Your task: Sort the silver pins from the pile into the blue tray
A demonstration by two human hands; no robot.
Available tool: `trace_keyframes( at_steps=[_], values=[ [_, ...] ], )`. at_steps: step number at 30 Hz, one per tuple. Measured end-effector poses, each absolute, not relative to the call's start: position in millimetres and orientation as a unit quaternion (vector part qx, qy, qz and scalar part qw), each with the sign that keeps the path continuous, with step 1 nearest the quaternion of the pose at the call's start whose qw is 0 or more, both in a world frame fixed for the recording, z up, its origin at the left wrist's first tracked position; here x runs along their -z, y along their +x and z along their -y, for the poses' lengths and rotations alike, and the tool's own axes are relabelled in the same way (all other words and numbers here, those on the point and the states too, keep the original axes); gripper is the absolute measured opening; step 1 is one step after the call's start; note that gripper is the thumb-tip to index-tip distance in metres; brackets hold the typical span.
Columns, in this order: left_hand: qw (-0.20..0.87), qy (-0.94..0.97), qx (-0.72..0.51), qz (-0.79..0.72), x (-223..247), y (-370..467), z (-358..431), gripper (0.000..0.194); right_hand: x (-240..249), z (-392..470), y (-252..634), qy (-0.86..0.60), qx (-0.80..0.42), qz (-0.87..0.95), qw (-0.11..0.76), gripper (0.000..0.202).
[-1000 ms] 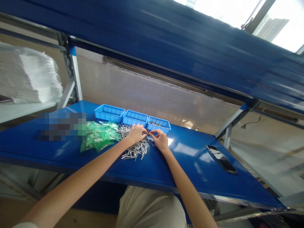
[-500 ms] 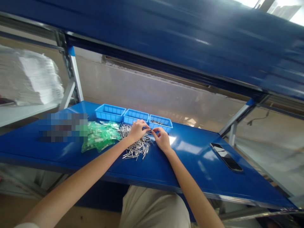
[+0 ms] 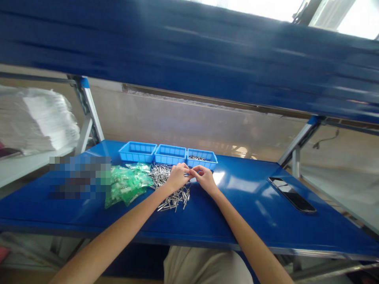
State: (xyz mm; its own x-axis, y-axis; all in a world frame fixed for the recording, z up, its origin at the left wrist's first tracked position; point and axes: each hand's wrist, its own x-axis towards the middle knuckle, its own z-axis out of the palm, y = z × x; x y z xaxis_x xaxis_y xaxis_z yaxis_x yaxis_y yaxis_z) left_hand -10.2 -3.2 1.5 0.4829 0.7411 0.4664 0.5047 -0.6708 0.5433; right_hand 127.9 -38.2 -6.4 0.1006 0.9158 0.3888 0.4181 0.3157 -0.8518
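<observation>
A heap of thin silver metal pins (image 3: pixel 174 201) lies on the blue table. Over its right side, my left hand (image 3: pixel 177 177) is closed in a pinch. My right hand (image 3: pixel 205 179) meets it from the right, thumb and fingers pressed together. Between the fingertips shows a bit of a small metal pin (image 3: pixel 189 174), mostly covered by the fingers. Just behind the hands stands a blue bin (image 3: pixel 211 163) with some pins in it. Left of the heap lie green plastic bags (image 3: pixel 128 185) with small pale things inside.
Two more blue bins, a left one (image 3: pixel 134 157) and a middle one (image 3: pixel 168 159), stand in the same row. A phone (image 3: pixel 291 194) lies on the table (image 3: pixel 248 221) at the right. A blue shelf (image 3: pixel 189 59) hangs above. A pixelated patch hides the table's left part.
My hands have drawn closer together, and their fingertips now meet. The view has tilted up a little, so the table sits lower. Bins, bags and heap look unchanged.
</observation>
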Motion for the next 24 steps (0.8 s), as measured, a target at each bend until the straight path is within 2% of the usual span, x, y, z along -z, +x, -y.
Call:
trace_keyframes(
  at_steps=[4, 9, 15, 24],
  values=[
    [0.141, 0.84, -0.334, -0.404, -3.2, -12.0, 4.0, 0.017, 6.6, 37.3, 125.5, -0.55, -0.272, 0.585, 0.531, 0.037],
    [0.12, 0.819, -0.37, -0.421, -10.5, -17.3, 2.6, 0.016, 0.4, 37.9, 126.6, -0.543, -0.322, 0.524, 0.572, 0.04],
    [0.12, 0.811, -0.376, -0.431, -14.0, -21.6, -0.8, 0.014, -6.7, 37.5, 132.3, -0.547, -0.349, 0.439, 0.621, 0.033],
    [0.096, 0.836, -0.327, -0.43, -9.7, -20.8, 2.1, 0.019, -5.7, 35.6, 132.8, -0.527, -0.415, 0.411, 0.617, 0.021]
  ],
)
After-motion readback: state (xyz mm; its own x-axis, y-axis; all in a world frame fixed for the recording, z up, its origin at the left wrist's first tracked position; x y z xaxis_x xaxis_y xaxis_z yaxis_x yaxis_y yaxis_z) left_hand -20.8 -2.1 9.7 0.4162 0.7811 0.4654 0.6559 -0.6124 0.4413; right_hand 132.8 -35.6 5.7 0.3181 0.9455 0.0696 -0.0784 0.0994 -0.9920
